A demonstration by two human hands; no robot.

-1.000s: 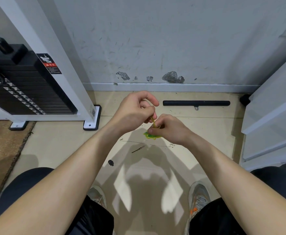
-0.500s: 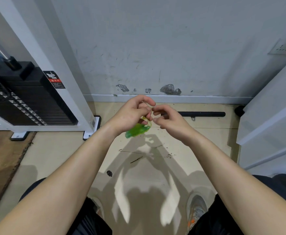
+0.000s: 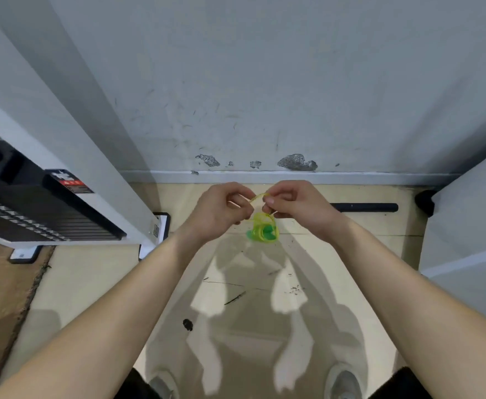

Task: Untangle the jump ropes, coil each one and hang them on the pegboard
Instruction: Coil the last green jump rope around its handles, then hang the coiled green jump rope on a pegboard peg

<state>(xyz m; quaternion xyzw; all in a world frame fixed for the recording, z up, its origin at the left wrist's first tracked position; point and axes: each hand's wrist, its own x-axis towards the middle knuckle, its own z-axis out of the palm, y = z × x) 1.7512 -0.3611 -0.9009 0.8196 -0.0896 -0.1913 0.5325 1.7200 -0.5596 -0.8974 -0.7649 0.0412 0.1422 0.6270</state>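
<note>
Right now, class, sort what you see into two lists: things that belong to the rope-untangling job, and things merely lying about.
Belongs to the job:
yellow-green jump rope
left hand and right hand, both pinching its strand

Just lying about:
black bar on the floor by the wall
weight stack
brown mat

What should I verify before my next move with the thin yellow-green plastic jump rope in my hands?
1. Left hand pinches the thin yellow-green plastic jump rope: ok.
2. Right hand pinches the same strand: ok.
3. Rope free of tangles: not ok, it hangs bunched below the hands.
4. Rope clear of the beige floor: ok.
5. Pegboard in sight: not ok.
6. Both rope ends easy to find: cannot tell.
</note>
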